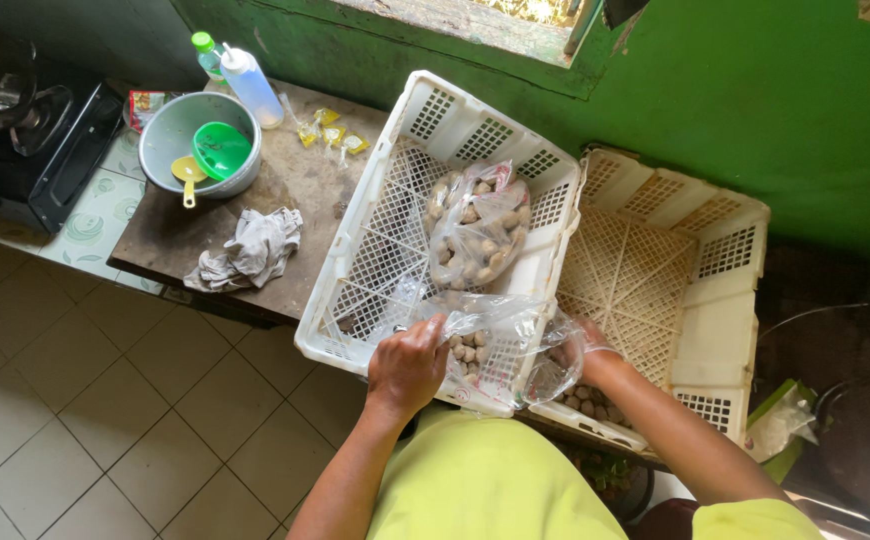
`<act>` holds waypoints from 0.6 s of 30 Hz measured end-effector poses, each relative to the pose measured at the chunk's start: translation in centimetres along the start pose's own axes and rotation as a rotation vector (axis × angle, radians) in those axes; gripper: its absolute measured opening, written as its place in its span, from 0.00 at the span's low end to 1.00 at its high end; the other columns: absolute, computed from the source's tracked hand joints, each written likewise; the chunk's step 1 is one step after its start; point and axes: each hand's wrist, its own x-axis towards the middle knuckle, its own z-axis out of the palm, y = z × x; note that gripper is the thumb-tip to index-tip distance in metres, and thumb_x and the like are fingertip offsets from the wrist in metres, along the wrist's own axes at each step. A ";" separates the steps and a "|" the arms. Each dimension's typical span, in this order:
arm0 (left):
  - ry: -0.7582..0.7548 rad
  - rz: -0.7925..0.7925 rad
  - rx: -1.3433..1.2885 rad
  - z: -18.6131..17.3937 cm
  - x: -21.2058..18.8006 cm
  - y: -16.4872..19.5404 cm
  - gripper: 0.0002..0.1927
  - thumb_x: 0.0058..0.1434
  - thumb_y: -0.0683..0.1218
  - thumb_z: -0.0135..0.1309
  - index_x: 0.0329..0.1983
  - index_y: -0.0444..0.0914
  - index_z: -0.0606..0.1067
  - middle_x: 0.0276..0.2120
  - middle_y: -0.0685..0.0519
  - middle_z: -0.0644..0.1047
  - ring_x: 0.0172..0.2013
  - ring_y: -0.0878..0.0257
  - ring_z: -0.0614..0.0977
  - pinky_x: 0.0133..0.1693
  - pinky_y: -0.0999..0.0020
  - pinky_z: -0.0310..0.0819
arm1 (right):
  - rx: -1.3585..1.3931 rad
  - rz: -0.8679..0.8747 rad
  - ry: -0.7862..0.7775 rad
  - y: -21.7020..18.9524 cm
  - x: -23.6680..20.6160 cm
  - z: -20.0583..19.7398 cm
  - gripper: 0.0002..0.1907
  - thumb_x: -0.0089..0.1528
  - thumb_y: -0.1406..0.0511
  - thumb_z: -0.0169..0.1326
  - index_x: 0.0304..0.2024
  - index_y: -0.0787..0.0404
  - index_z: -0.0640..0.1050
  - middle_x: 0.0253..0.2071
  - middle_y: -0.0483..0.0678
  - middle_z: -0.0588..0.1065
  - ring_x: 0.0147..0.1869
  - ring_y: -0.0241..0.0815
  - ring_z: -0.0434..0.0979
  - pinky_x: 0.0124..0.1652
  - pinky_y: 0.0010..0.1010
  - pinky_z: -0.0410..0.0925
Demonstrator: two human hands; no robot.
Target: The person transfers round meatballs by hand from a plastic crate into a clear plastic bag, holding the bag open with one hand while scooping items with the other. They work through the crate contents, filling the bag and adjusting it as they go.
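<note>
The person stands over two plastic crates at the centre of the frame, and the work in hand looks like bagging: small brown round pieces are going into a clear plastic bag [500,345] held open at the near rim of the white crate [375,250]. The left hand [407,368] is closed around the bag's mouth on its left side, gripping the film. The right hand [580,350] sits on the bag's right side with film draped over it; its fingers are hidden behind the plastic, so I cannot tell how wide they stand, only that the hand is at or inside the opening.

A few pieces already lie in the held bag. Deeper in the white crate, toward the upper centre, a second bag [477,230] lies full and bunched shut. Just right of it the cream crate [700,290] tilts against the green wall [785,110]; more loose pieces show below the right wrist, at the lower edge of that crate.

I judge the bag is only partly filled. The next move would call for keeping the mouth spread with the left hand while the right brings more pieces in, without letting the thin film slip or spill.

On the brown table [295,180], upper left, sit a grey basin [170,135] holding green and yellow scoops, a squeeze bottle [252,87] and a crumpled rag [253,250].
</note>
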 end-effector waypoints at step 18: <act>-0.104 0.094 0.045 1.2 -0.2 -1.9 0.19 0.63 0.46 0.52 0.55 0.33 0.76 0.45 0.40 0.82 0.38 0.45 0.84 0.40 0.54 0.78 | 0.830 0.445 0.123 4.8 -5.7 0.9 0.11 0.68 0.63 0.51 0.43 0.66 0.75 0.41 0.51 0.78 0.46 0.48 0.81 0.47 0.36 0.77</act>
